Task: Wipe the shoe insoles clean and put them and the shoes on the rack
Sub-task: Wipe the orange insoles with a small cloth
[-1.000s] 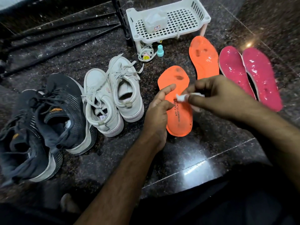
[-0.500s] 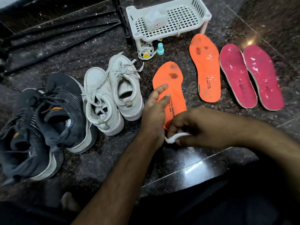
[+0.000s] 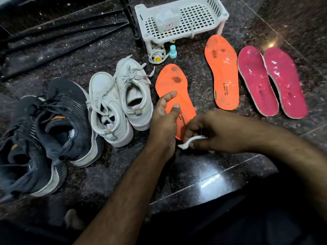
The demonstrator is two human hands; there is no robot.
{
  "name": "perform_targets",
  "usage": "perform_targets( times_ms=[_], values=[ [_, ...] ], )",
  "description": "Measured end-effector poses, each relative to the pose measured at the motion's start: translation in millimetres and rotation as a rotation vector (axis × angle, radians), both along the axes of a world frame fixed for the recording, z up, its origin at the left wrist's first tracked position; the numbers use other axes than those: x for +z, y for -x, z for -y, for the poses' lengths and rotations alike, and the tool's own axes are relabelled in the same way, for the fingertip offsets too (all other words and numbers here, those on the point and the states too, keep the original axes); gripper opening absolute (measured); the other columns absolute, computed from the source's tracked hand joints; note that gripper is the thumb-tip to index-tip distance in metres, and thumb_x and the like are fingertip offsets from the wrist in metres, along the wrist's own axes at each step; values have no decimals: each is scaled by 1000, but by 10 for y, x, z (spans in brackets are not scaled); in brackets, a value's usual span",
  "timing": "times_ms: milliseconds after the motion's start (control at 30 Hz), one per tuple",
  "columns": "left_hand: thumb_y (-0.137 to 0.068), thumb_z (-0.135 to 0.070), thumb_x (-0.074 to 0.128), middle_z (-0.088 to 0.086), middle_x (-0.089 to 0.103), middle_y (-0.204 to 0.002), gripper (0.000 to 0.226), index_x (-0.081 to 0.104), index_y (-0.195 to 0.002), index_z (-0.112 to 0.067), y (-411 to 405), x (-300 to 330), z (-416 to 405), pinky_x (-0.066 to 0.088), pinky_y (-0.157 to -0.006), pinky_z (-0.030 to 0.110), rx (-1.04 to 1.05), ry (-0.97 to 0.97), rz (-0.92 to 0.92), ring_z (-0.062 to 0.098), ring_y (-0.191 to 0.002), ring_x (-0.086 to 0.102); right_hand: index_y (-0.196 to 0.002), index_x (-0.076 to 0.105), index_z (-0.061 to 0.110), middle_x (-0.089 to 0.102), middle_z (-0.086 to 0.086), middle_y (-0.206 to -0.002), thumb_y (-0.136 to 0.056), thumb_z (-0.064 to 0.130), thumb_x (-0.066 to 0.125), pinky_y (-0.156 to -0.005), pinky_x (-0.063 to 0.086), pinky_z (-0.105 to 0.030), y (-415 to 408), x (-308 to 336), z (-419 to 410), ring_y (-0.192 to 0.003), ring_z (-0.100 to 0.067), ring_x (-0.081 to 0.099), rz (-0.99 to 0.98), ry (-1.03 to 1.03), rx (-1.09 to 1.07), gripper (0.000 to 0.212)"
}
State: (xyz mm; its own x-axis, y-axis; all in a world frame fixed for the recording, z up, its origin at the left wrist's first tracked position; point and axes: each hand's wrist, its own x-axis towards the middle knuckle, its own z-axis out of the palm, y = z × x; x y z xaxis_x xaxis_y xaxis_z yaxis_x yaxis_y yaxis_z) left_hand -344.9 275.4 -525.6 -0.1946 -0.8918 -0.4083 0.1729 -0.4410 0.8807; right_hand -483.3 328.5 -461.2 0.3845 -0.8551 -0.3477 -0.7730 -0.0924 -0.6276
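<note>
— Firstly, what is recorded along the left edge of the floor (image 3: pixel 203 82)?
— A pair of black shoes (image 3: pixel 53 128) is noted there, laces loose, with a pair of white shoes (image 3: pixel 120 103) placed just beside it toward the middle.

— And at the middle?
— An orange insole (image 3: pixel 174 89) is laid flat, dark marks seen near its toe. It is pressed down by the left hand (image 3: pixel 165 119), fingers straight, thumb and forefinger resting on its surface. Its heel end is covered by the right hand (image 3: pixel 215 131), whose fingers are curled round a white wipe (image 3: pixel 188 143).

— The far edge?
— A white rack (image 3: pixel 182 20) is stood there, a wrapped packet lying on its shelf; a small blue bottle (image 3: pixel 173 52) is placed just in front.

— To the right?
— A second orange insole (image 3: pixel 223 71) is laid apart, then two pink insoles (image 3: pixel 270 82) side by side, touching, wet patches visible on them.
</note>
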Motion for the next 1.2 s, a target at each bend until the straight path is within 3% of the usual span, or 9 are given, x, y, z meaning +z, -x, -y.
perform_targets(
  times_ms=[133, 200, 267, 433, 600, 700, 800, 1000, 1200],
  values=[
    [-98, 3, 52, 5, 70, -115, 40, 59, -129, -21, -17, -23, -17, 55, -92, 40, -4, 115, 146, 17, -95, 64, -93, 73, 23, 71, 1, -66, -88, 21, 72, -50, 44, -19, 142, 52, 52, -51, -6, 60, 219, 75, -364, 5],
    [-95, 2, 56, -4, 65, -123, 40, 60, -128, -21, -46, -45, -33, 51, -101, 33, -18, 226, 297, 6, -106, 63, -93, 71, 23, 68, 5, -66, -88, 25, 72, -52, 41, -21, 238, 8, 132, -51, -5, 55, 216, 205, -583, 6],
    [-93, 0, 59, -4, 63, -123, 38, 61, -127, -17, -67, -55, -44, 50, -91, 16, -29, 304, 415, -9, -97, 60, -96, 69, 25, 67, 7, -70, -87, 29, 70, -57, 41, -22, 300, -60, 175, -54, -4, 55, 132, 239, -651, 11],
    [-84, -20, 64, 3, 61, -123, 35, 65, -119, -22, -50, -106, -37, 45, -106, 38, -36, 397, 618, 16, -116, 58, -99, 66, 24, 67, 8, -70, -88, 36, 70, -57, 40, -20, 327, -175, 206, -52, 4, 53, -68, 105, -627, 17],
    [-89, -12, 69, 15, 43, -147, 33, 66, -122, -18, -28, -50, -77, 26, -103, 10, -82, 487, 765, 21, -143, 36, -112, 66, 22, 73, -1, -87, -87, 39, 68, -73, 51, -31, 407, -241, 266, -81, -23, 66, -222, 69, -652, 30],
    [-90, -13, 69, 14, 39, -153, 32, 67, -121, -19, -21, -40, -65, 29, -115, 24, -109, 500, 753, 22, -145, 34, -127, 60, 12, 70, -16, -112, -90, 40, 64, -88, 51, -40, 483, -255, 304, -108, -35, 62, -356, 71, -682, 46],
    [-90, -12, 68, 11, 54, -141, 29, 68, -119, -15, 1, -45, -79, 33, -114, 33, -162, 539, 718, 22, -137, 45, -124, 61, 15, 67, -19, -118, -90, 42, 63, -89, 50, -39, 482, -301, 318, -110, -36, 61, -408, -26, -662, 43],
    [-93, -9, 64, -3, 70, -112, 26, 68, -118, -13, 26, -49, -121, 49, -99, 27, -273, 557, 579, 7, -105, 65, -130, 60, 27, 63, -13, -128, -91, 33, 60, -94, 48, -35, 336, -262, 311, -117, -33, 60, -547, -92, -483, 39],
    [-97, -5, 60, -2, 67, -114, 29, 62, -125, -8, 60, -118, -144, 49, -100, 22, -276, 460, 448, 3, -107, 65, -131, 61, 26, 65, -11, -126, -95, 29, 54, -94, 50, -33, 157, -142, 184, -116, -31, 62, -631, -75, -219, 37]
  ],
)
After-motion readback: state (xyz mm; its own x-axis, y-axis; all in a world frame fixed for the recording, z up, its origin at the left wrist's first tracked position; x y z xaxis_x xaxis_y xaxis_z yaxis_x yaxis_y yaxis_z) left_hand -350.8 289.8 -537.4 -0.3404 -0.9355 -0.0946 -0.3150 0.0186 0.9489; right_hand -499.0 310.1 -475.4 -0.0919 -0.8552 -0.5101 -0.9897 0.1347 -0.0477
